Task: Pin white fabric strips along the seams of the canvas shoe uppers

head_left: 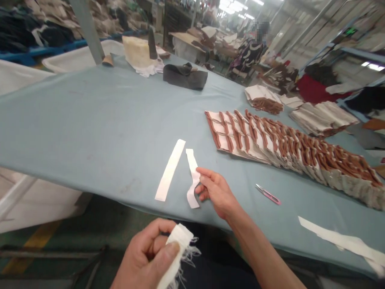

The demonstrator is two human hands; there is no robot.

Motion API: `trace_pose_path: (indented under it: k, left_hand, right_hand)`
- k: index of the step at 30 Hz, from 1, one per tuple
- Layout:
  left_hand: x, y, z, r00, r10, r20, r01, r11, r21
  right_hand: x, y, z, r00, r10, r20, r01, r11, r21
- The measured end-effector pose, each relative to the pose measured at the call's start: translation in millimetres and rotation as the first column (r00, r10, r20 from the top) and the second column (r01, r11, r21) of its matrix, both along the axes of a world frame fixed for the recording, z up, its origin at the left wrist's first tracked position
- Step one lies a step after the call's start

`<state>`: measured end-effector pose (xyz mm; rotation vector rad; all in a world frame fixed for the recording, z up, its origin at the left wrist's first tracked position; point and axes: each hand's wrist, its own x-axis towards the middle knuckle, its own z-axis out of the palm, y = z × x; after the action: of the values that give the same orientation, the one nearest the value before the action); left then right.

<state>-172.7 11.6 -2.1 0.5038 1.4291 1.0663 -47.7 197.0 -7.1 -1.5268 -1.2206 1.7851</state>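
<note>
My left hand (150, 257) is closed around a bundle of white cloth strips (177, 251) with frayed threads along one edge, held in front of the table's near edge. Between the fingertips of my right hand (215, 190) is a single white strip (192, 170), pinched near its middle and bent, just over the table. Left of it, a flat white strip (170, 170) lies slanted on the blue cloth. A pair of pink-handled thread snips (268, 194) rests to the right of my right hand.
A long row of overlapping brown-and-cream sewn pieces (288, 140) runs along the right of the blue-covered table (90, 132). More white strips (339, 239) lie at the near right edge. Dark folded fabric (185, 77) and a yellowish roll (136, 52) stand at the back. A person (248, 54) is beyond.
</note>
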Motion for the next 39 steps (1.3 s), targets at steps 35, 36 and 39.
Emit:
trace_pose_path:
  k: [35, 36, 39]
  left_hand:
    - [9, 59, -12.6, 0.274, -0.519, -0.81, 0.529, 0.785, -0.323]
    - [9, 58, -12.9, 0.299, -0.501, -0.812, 0.513, 0.802, -0.306]
    - [5, 57, -15.3, 0.457, -0.429, -0.779, 0.473, 0.859, -0.196]
  right_hand:
    - [-2, 30, -20.6, 0.991, -0.033, -0.131, 0.041, 0.997, 0.061]
    - [-5, 35, -19.5, 0.994, -0.02, -0.108, 0.029, 0.996, 0.079]
    - [-9, 54, -11.1, 1.0, 0.019, 0.015, -0.021, 0.987, 0.159]
